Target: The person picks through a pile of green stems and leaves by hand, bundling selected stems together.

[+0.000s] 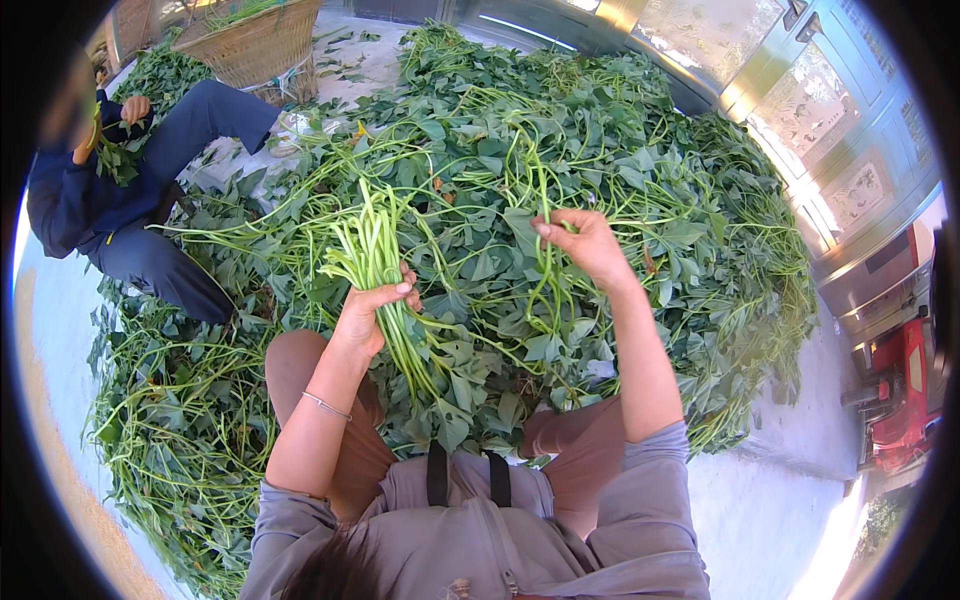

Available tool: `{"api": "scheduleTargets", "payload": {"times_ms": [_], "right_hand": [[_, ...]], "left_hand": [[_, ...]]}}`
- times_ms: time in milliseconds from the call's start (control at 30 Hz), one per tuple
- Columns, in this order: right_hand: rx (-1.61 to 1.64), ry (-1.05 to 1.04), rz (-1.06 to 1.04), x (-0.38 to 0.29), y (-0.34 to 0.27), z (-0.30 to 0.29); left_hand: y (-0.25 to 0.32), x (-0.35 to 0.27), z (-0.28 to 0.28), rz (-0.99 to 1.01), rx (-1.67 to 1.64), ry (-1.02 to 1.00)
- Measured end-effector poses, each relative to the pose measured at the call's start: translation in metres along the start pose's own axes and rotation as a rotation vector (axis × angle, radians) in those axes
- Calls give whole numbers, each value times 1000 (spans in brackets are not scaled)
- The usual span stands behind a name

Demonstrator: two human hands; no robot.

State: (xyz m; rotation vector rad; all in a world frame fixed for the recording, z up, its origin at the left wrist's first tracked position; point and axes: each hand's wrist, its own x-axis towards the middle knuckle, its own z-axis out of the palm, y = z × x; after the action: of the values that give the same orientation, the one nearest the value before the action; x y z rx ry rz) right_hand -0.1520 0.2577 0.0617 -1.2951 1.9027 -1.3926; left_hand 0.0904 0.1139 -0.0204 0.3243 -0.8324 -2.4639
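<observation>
My left hand [377, 309] is closed around a thick bunch of green leaf stems [382, 251], cut or broken ends up and leaves hanging below towards my lap. To the right, my right hand [576, 241] pinches a green vine stem [545, 187] between thumb and fingers; its lower part dangles in loops under the hand. Both hands are above a large heap of leafy green vines [480, 176], which look like sweet potato vines, spread in front of me and around my knees. The undersides of the fingers of my right hand are partly hidden.
Another person in dark clothes [112, 195] sits at the left, holding some leaves. A woven basket [255, 49] with green stems stands at the upper left. Metal doors [810, 97] close off the upper right. A red machine [907, 397] is at the far right, on the concrete floor [787, 480].
</observation>
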Motion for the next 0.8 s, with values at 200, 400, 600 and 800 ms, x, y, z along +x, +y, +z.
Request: {"api": "scheduleTargets", "payload": {"times_ms": [200,400,600,800], "right_hand": [[219,-102,-60,-9,-138,-77],[37,-309,-38,-5,-182,-38],[-255,-337,45,-6,-184,-25],[-86,-383,58,-9,-188,-112]], "left_hand": [[17,-6,90,115,241,-166],[44,-11,179,286,272,-315],[51,-5,167,233,408,-308],[99,-7,131,123,378,-307]]}}
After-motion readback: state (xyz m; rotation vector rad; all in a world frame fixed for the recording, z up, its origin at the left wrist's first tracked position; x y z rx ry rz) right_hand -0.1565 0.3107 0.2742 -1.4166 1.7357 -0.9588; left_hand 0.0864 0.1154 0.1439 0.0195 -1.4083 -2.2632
